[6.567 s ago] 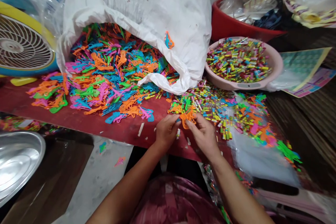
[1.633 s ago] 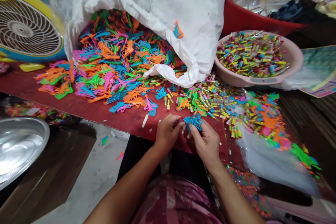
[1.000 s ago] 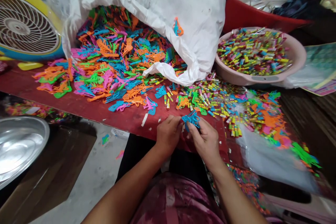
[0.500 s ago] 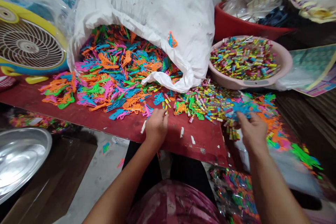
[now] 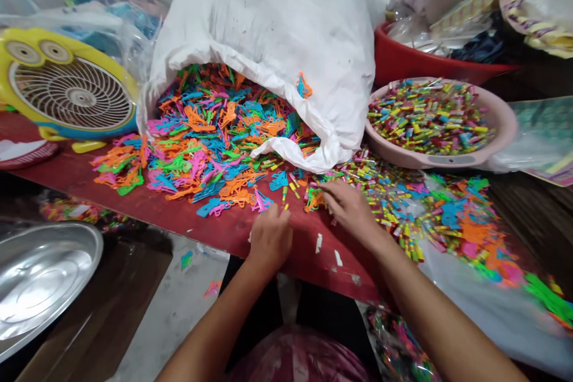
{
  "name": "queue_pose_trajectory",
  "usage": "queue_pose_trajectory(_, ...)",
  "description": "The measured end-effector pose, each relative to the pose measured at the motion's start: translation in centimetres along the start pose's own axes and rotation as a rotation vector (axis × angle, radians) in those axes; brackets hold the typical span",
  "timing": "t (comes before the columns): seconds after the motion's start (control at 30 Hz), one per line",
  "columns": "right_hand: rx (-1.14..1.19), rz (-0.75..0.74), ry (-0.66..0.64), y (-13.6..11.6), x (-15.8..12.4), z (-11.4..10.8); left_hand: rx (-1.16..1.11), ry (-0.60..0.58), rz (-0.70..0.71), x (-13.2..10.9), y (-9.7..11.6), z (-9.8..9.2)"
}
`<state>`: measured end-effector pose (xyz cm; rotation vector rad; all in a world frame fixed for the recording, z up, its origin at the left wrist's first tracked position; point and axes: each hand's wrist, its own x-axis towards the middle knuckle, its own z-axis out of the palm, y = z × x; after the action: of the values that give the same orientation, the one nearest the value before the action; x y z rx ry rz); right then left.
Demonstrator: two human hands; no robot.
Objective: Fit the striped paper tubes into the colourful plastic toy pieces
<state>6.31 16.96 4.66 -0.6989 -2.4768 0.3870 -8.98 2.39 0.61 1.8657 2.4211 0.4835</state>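
Observation:
My left hand (image 5: 271, 237) is closed above the front of the red tabletop, and the yellow end of a small tube (image 5: 286, 207) shows at its fingertips. Beside it, my right hand (image 5: 353, 215) reaches in from the right with thumb and fingers drawn together; what is between them cannot be made out. Under its fingertips lie green and orange plastic toy guns (image 5: 312, 198). A big pile of toy guns (image 5: 237, 119) in orange, blue, green and pink spills from a white sack (image 5: 286, 18). Small colourful tubes in clear wrap (image 5: 394, 191) are heaped to the right.
A pink basin (image 5: 504, 125) full of the small tubes stands at the right, before a red tub (image 5: 398, 59). A yellow fan (image 5: 80, 95) stands left. More toy guns (image 5: 483, 233) lie at the right, and a metal bowl (image 5: 96, 250) is lower left.
My right hand has moved left from the toy guns at the right to beside my left hand. My left hand stays in about the same place. The view has shifted slightly.

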Motion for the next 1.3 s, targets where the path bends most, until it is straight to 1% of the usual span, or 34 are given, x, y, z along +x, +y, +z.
queue_pose_trajectory(0.07,-0.055,-0.060,-0.140,-1.1,3.4,2.3,-0.024,-0.036,0.027,-0.9,-0.6,-0.5)
queue_pose_trajectory(0.13,-0.183,-0.090,-0.266,-1.5,6.3,4.0,-0.053,-0.060,0.060,-1.5,-1.2,-0.7)
queue_pose_trajectory(0.23,-0.371,-0.109,-0.422,-1.6,9.3,5.9,-0.066,-0.087,0.085,-1.7,-1.9,-0.3)
queue_pose_trajectory(0.3,-0.437,-0.099,-0.479,-1.6,10.3,6.7,-0.065,-0.094,0.105,-1.4,-2.3,0.0)
queue_pose_trajectory(0.4,-0.462,-0.088,-0.509,-1.3,10.7,7.3,-0.057,-0.064,0.124,-0.8,-2.8,0.3)
queue_pose_trajectory(0.47,-0.459,-0.085,-0.513,-1.1,10.6,7.4,-0.051,-0.024,0.117,-0.4,-3.0,0.3)
queue_pose_trajectory(0.53,-0.451,-0.084,-0.514,-1.0,10.5,7.3,-0.079,0.047,0.103,-0.2,-3.2,0.3)
queue_pose_trajectory(0.6,-0.435,-0.089,-0.509,-1.0,10.2,7.1,-0.163,0.143,0.090,-0.2,-3.3,0.2)
queue_pose_trajectory(0.67,-0.412,-0.097,-0.497,-1.2,9.9,6.7,-0.307,0.251,0.065,-0.3,-3.2,0.3)
queue_pose_trajectory(0.77,-0.366,-0.101,-0.446,-1.5,9.2,6.0,-0.571,0.429,-0.038,-0.6,-3.1,0.7)
queue_pose_trajectory(0.87,-0.207,-0.117,-0.301,-1.8,8.1,5.1,-0.743,0.610,-0.176,-0.5,-3.2,1.1)
queue_pose_trajectory(0.93,-0.061,-0.131,-0.187,-2.0,7.2,4.5,-0.835,0.687,-0.255,-0.2,-3.2,1.3)
queue_pose_trajectory(1.0,0.055,-0.121,-0.109,-2.1,6.2,4.0,-1.008,0.683,-0.320,0.3,-3.0,1.4)
queue_pose_trajectory(1.07,0.143,-0.078,-0.059,-2.3,5.3,3.6,-1.242,0.604,-0.371,0.7,-2.7,1.5)
queue_pose_trajectory(1.13,0.211,-0.022,-0.037,-2.5,4.4,3.4,-1.420,0.522,-0.395,1.2,-2.3,1.5)
queue_pose_trajectory(1.2,0.255,0.017,-0.026,-2.6,3.6,3.3,-1.493,0.483,-0.404,1.5,-1.9,1.6)
queue_pose_trajectory(1.3,0.298,0.044,0.000,-2.7,2.7,3.2,-1.538,0.475,-0.427,1.9,-1.5,1.7)
